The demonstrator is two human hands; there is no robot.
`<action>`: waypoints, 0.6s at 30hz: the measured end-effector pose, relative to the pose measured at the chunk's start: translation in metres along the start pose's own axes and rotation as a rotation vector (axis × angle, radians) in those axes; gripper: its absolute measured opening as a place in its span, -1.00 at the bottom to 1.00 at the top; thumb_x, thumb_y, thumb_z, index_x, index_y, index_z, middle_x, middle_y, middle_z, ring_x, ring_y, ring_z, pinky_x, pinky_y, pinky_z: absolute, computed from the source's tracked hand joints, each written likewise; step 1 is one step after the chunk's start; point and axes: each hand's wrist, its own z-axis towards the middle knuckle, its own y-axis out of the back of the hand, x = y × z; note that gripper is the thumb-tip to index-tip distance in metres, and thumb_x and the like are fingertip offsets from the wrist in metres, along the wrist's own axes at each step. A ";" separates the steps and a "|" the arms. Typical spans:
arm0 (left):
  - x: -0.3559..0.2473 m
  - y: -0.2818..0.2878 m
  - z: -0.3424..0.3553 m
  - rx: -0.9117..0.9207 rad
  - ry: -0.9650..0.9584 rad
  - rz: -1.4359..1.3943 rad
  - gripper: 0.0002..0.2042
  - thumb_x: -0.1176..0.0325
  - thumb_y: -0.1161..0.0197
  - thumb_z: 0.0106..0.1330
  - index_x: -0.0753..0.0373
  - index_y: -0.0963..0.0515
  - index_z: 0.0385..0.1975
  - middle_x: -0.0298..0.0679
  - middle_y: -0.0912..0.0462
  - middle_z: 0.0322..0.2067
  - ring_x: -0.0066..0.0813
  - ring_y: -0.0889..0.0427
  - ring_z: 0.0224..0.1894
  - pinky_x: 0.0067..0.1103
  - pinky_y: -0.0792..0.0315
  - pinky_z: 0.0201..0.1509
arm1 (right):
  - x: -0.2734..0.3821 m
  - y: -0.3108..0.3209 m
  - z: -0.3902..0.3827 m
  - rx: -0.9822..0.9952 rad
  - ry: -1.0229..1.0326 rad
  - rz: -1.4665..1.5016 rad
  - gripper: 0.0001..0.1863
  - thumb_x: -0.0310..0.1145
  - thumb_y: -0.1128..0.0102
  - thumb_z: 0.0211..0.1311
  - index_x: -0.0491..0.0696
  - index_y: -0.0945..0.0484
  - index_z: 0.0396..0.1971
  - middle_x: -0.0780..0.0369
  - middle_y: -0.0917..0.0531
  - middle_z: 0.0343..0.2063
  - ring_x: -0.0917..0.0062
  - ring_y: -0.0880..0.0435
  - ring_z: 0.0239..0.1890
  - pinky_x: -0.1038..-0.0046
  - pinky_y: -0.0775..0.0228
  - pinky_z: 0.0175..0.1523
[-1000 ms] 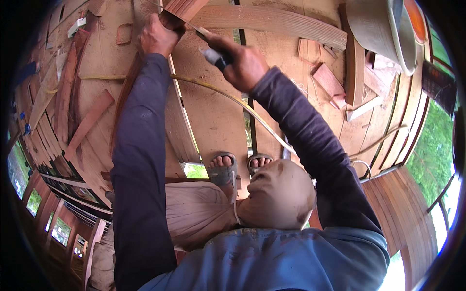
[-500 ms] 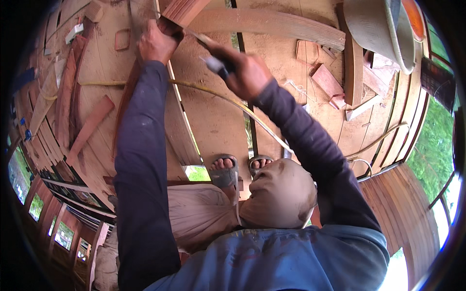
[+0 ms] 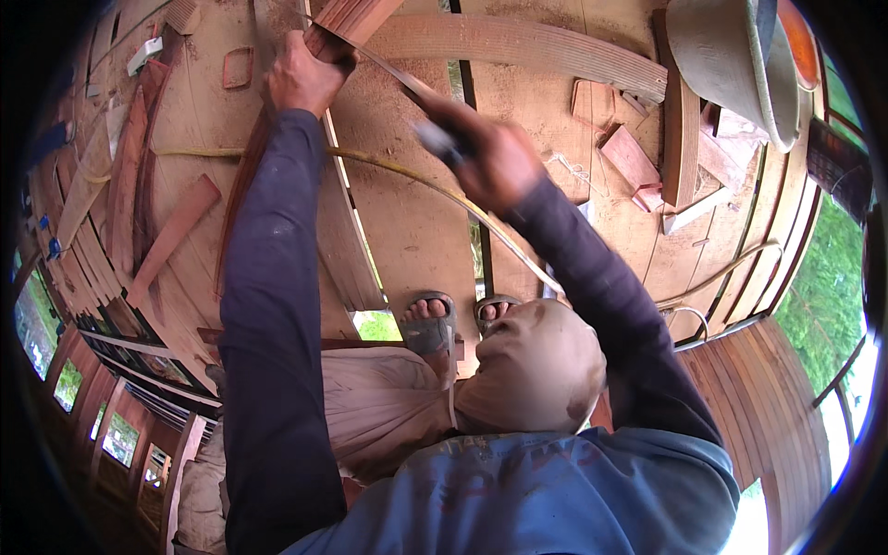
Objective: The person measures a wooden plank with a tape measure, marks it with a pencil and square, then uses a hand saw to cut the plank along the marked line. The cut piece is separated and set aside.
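Note:
At the top of the view, a reddish wooden beam (image 3: pixel 359 18) slants away from me. My left hand (image 3: pixel 305 79) is closed around its near end, with the thumb side toward the cut face. My right hand (image 3: pixel 501 168) is wrapped round the dark handle of a handsaw (image 3: pixel 393 74) and is blurred by motion. The thin blade reaches up and left from that hand and crosses the beam just beyond my left fingers. How deep the blade sits in the wood I cannot tell.
A curved board (image 3: pixel 527 46) lies behind the saw. A yellowish hose (image 3: pixel 407 173) crosses the plank floor. Wood offcuts (image 3: pixel 632 155) and an upright-looking beam (image 3: pixel 682 120) lie right, near a pale hat-like object (image 3: pixel 717 55). Reddish boards (image 3: pixel 176 236) lie left.
My right hand has drawn back toward me and to the right with the handsaw, showing more blade. My left hand stays on the beam.

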 end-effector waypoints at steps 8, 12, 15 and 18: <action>0.001 -0.012 -0.001 -0.093 -0.034 0.017 -0.28 -0.17 -0.55 -0.07 0.29 -0.49 -0.08 0.15 -0.72 -0.20 0.18 -0.71 -0.08 -0.10 -0.54 0.04 | -0.016 0.013 -0.025 0.010 -0.038 -0.063 -0.40 -0.50 -0.26 0.20 0.09 -0.50 0.29 0.01 -0.76 -0.19 0.12 -0.80 -0.22 0.21 -0.68 -0.08; 0.010 -0.017 0.004 -0.076 -0.050 0.059 -0.29 -0.17 -0.56 -0.09 0.28 -0.50 -0.11 0.13 -0.72 -0.18 0.16 -0.72 -0.09 -0.10 -0.55 0.03 | -0.023 -0.020 0.020 0.008 0.013 -0.048 -0.39 -0.43 -0.26 0.18 0.05 -0.47 0.29 -0.03 -0.74 -0.27 0.08 -0.78 -0.25 0.17 -0.66 -0.15; 0.006 -0.005 -0.005 -0.011 -0.012 -0.038 -0.29 -0.15 -0.57 -0.07 0.29 -0.50 -0.09 0.12 -0.71 -0.17 0.14 -0.72 -0.10 -0.11 -0.56 0.03 | -0.009 0.007 -0.034 -0.017 -0.018 0.028 -0.48 -0.36 -0.25 0.33 0.07 -0.48 0.29 -0.01 -0.75 -0.18 0.11 -0.79 -0.24 0.20 -0.67 -0.13; -0.005 0.001 -0.006 -0.027 -0.011 -0.003 -0.27 -0.12 -0.57 -0.07 0.32 -0.49 -0.05 0.09 -0.69 -0.13 0.13 -0.71 -0.07 -0.15 -0.56 0.04 | 0.006 0.057 -0.124 -0.013 -0.085 -0.130 -0.48 -0.36 -0.38 0.29 -0.01 -0.55 0.25 -0.07 -0.75 -0.15 0.13 -0.81 -0.17 0.27 -0.69 -0.01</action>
